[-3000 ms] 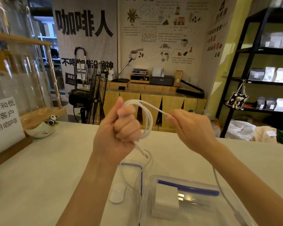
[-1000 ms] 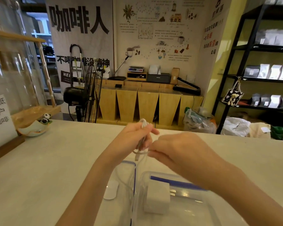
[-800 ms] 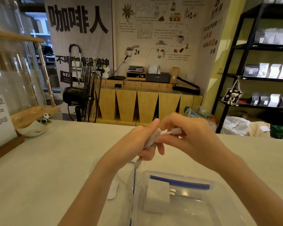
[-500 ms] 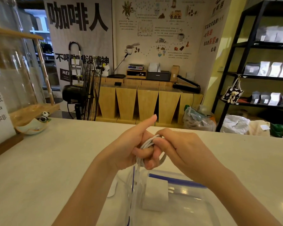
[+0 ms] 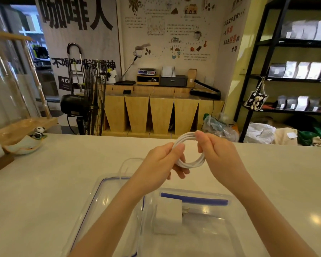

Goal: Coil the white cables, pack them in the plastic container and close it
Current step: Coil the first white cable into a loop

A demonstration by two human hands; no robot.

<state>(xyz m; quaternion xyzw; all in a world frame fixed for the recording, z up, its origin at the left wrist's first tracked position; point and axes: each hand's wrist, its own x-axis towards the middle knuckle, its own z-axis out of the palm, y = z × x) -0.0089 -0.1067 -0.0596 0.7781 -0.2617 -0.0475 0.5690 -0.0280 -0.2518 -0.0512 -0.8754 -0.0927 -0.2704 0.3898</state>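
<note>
A white cable (image 5: pixel 190 160), wound into a small round coil, is held up above a pale counter (image 5: pixel 44 182) by two bare hands. The left hand (image 5: pixel 161 164) grips the coil's left side, the thumb pressed on its near face and the fingers curled behind it. The right hand (image 5: pixel 217 154) pinches the coil's upper right part between thumb and bent fingers. The loops lie tight together, and the counter is seen through the ring's middle. Below the hands, at the near edge, a clear plastic container (image 5: pixel 235 219) stands open on the counter. Inside it a white charger (image 5: pixel 167 216) lies toward the left, with a blue strip (image 5: pixel 193 199) along the far wall. Just left of the container, its clear lid (image 5: pixel 93 201) with a blue seal line lies flat, partly hidden by the left forearm. A second thin cable (image 5: pixel 126 164) is seen looping on the counter beyond the lid; where it ends cannot be told. At the far left of the counter a small bowl (image 5: pixel 24 147) with a panda figure (image 5: pixel 38 131) is set. Behind the counter a black fan (image 5: pixel 85 106), wooden cabinets (image 5: pixel 161 114) and dark shelves (image 5: pixel 285 78) with bags are seen.
</note>
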